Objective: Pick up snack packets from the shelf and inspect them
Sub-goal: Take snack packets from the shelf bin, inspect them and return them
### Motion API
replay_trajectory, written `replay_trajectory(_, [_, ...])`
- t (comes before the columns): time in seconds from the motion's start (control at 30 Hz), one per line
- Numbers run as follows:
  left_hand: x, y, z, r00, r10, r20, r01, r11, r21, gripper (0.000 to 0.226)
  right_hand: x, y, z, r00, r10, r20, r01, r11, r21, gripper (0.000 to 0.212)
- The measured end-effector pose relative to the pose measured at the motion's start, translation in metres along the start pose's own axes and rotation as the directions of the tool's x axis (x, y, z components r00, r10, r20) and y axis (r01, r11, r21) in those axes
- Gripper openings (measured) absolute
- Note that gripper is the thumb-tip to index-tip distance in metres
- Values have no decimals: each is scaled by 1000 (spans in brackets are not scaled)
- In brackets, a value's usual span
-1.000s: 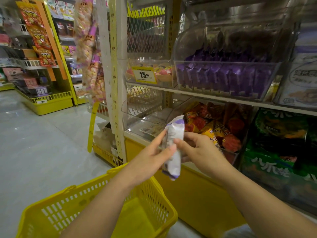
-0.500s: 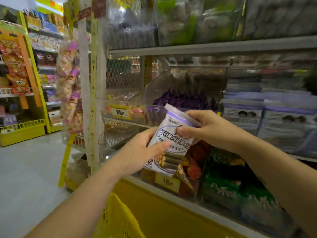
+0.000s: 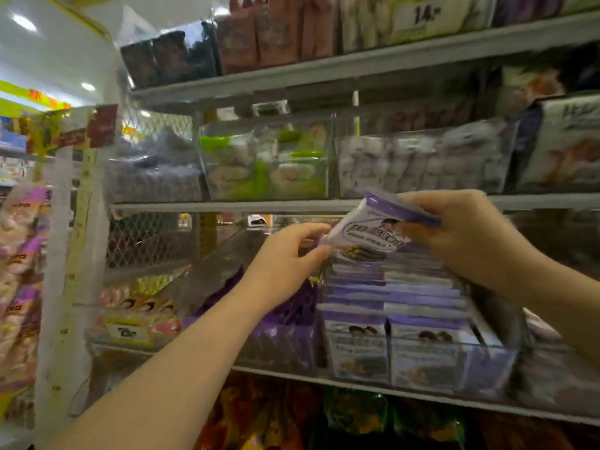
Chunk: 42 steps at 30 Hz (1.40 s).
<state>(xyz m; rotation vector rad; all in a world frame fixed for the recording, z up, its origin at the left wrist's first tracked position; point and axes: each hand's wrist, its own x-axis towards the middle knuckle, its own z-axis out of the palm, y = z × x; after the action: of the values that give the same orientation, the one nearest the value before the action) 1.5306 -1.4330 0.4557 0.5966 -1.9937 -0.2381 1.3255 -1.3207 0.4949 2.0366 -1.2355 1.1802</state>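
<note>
Head camera: both hands are together on one snack packet (image 3: 367, 233), held up in front of the shelves and touching none of them. The left hand (image 3: 285, 258) pinches its lower left corner between thumb and fingers. The right hand (image 3: 464, 235) grips the purple-banded top end, fingers curled over it. The packet is white with purple print and is tilted, its banded end higher and to the right.

Straight below it, a clear bin (image 3: 506, 358) stands at the front edge of the shelf (image 3: 292, 378), packed with rows of matching packets (image 3: 418, 362). Left of that bin on the same shelf lie purple-wrapped sweets (image 3: 282, 336), and a yellow price tag (image 3: 128, 332) sits near the left end. On the upper shelf (image 3: 201, 206) stand green and white packs (image 3: 266, 167). The picture is blurred, so the print cannot be read.
</note>
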Motion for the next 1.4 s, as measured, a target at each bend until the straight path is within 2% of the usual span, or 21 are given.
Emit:
replay_trajectory(0.07, [20, -16, 12, 998, -55, 15, 52, 992, 119, 32, -2, 18, 0, 986, -104, -128, 82, 983, -162, 40])
replay_trajectory(0.13, [39, -32, 24, 994, -88, 57, 74, 972, 224, 32, -2, 37, 3, 969, -182, -168, 128, 948, -291, 40])
replay_trajectory(0.23, [66, -51, 38, 985, -125, 118, 76, 933, 353, 30, 3, 61, 8, 970, -205, -134, 140, 913, -382, 43])
replay_trajectory(0.37, [104, -66, 55, 971, -132, 199, 49, 925, 376, 27, 14, 84, 23, 967, -253, -4, 222, 855, -468, 59])
replay_trajectory(0.5, [128, -75, 72, 941, -85, 327, -56, 915, 399, 28, 22, 102, 34, 952, -301, 61, 290, 813, -505, 66])
replay_trajectory(0.63, [140, -85, 84, 906, -88, 413, -59, 942, 330, 34, 25, 116, 49, 947, -311, 83, 307, 795, -523, 63])
replay_trajectory(0.77, [156, -87, 86, 884, -84, 460, -135, 896, 422, 59, 27, 124, 58, 957, -290, 20, 264, 839, -475, 52])
replay_trajectory(0.9, [159, -90, 88, 858, -78, 508, -130, 923, 362, 58, 27, 124, 59, 954, -298, -38, 247, 848, -469, 40])
replay_trajectory(1.03, [162, -96, 95, 872, -51, 487, -182, 890, 419, 45, 25, 123, 59, 952, -299, -63, 235, 850, -471, 37])
replay_trajectory(1.1, [162, -96, 96, 900, -50, 432, -180, 861, 475, 33, 25, 123, 60, 954, -294, -67, 226, 845, -485, 35])
replay_trajectory(1.17, [159, -99, 97, 931, -28, 364, -152, 877, 457, 17, 24, 126, 61, 958, -280, -62, 215, 844, -490, 38])
replay_trajectory(1.2, [156, -102, 97, 946, -17, 325, -133, 891, 434, 10, 24, 126, 61, 961, -271, -51, 213, 846, -490, 42])
replay_trajectory(1.3, [141, -106, 93, 990, 61, 125, -98, 944, 316, 23, 24, 128, 62, 963, -268, -39, 215, 845, -490, 49])
replay_trajectory(1.4, [126, -107, 88, 989, 146, -29, -135, 964, 230, 14, 24, 128, 64, 972, -231, -50, 185, 875, -448, 49])
